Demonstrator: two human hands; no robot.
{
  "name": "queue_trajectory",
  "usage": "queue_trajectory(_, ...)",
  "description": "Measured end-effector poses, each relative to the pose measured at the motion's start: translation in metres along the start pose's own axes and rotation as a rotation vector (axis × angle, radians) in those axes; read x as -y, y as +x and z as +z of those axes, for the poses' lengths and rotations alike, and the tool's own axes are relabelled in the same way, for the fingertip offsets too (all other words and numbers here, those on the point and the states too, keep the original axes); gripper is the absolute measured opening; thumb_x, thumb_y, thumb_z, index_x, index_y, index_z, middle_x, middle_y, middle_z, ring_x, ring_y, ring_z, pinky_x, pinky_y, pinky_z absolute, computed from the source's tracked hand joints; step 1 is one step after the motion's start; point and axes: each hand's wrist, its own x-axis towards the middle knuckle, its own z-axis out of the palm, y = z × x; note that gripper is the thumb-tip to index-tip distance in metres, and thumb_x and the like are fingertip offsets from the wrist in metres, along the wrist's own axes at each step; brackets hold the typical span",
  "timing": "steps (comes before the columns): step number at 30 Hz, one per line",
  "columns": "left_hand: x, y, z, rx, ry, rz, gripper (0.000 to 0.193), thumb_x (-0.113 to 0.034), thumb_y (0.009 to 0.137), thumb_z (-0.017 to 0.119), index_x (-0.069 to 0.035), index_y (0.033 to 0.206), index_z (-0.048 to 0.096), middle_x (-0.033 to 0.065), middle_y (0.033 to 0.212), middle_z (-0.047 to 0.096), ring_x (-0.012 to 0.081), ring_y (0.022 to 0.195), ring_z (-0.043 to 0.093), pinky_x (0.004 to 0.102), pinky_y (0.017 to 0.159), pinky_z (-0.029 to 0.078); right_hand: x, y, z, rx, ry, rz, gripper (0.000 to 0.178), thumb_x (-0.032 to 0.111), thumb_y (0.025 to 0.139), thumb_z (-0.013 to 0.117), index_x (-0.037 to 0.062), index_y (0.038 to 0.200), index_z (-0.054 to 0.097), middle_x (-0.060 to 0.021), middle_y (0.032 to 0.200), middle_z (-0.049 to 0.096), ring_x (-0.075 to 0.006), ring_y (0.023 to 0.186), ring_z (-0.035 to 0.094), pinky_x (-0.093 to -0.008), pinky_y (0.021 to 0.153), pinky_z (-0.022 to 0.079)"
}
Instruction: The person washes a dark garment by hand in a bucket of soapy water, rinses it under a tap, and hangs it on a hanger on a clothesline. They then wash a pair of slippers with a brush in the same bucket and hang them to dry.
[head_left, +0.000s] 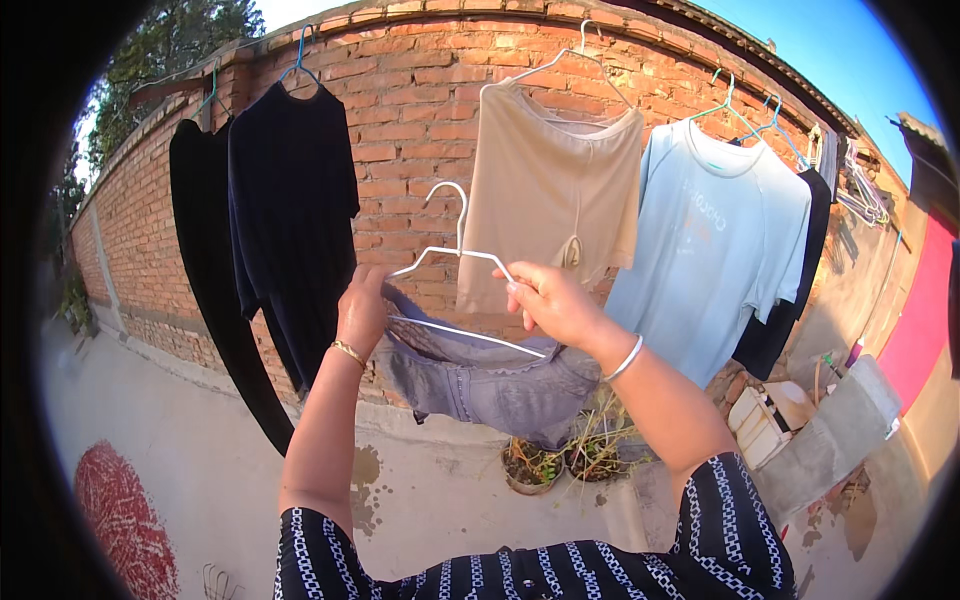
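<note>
A white wire hanger [460, 251] is held up in front of me, its hook upright. My left hand [362, 312] is closed around its left end, together with the edge of a grey-purple lacy undergarment [470, 390] that looks like a bra. That garment sags below the hanger, and the hanger's lower bar passes across its opening. My right hand [548, 300] pinches the hanger's sloping right shoulder between thumb and fingers. The fingertips of my left hand are mostly hidden behind the hand.
Along the brick wall [420, 110] hang beige shorts [545, 190], a light blue T-shirt [710, 230], a dark T-shirt [290, 190] and black trousers [205, 240]. Potted plants [535, 465] stand below. At right are a white container [760, 425] and a grey slab [830, 440].
</note>
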Motion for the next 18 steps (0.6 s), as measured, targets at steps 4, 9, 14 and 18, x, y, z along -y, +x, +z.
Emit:
queue_trajectory(4, 0.037, 0.118, 0.014, -0.073, -0.035, 0.026, 0.034, 0.005, 0.081, 0.047, -0.006, 0.111, 0.056, 0.0176, 0.105, 0.056, 0.0383, 0.099, 0.055, 0.0438, 0.083, 0.045, 0.057, 0.109, -0.016, -0.124, -0.199, 0.031, 0.028, 0.013, 0.094, 0.044, -0.0008, 0.116, 0.056, -0.003, 0.075, 0.059, -0.0083, 0.054, 0.054, -0.0231, 0.051, 0.045)
queue_trajectory(9, 0.03, 0.27, 0.01, -0.411, -0.191, 0.113, 0.043, -0.004, 0.083, 0.05, 0.001, 0.126, 0.047, 0.0228, 0.131, 0.046, 0.0392, 0.121, 0.044, 0.043, 0.1, 0.039, 0.148, 0.223, -0.056, -0.36, -0.434, 0.042, 0.026, 0.009, 0.09, 0.045, -0.0035, 0.105, 0.062, -0.0064, 0.074, 0.063, -0.0113, 0.056, 0.06, -0.0262, 0.049, 0.049)
queue_trajectory(14, 0.001, 0.306, -0.005, -0.288, -0.486, 0.253, 0.045, -0.011, 0.081, 0.056, 0.0, 0.125, 0.049, 0.0208, 0.132, 0.047, 0.0368, 0.122, 0.044, 0.0415, 0.101, 0.038, 0.177, 0.312, -0.08, -0.495, -0.623, 0.158, 0.021, 0.008, 0.09, 0.048, -0.0035, 0.087, 0.065, -0.0093, 0.07, 0.067, -0.0143, 0.055, 0.063, -0.0282, 0.049, 0.051)
queue_trajectory(18, 0.006, 0.294, 0.011, -0.158, -0.561, 0.19, 0.043, -0.011, 0.081, 0.058, -0.002, 0.122, 0.052, 0.02, 0.131, 0.048, 0.0359, 0.121, 0.045, 0.0411, 0.101, 0.039, 0.159, 0.342, -0.072, -0.515, -0.649, 0.25, 0.02, 0.007, 0.087, 0.05, -0.0039, 0.078, 0.065, -0.0101, 0.068, 0.068, -0.0152, 0.054, 0.065, -0.0285, 0.049, 0.052)
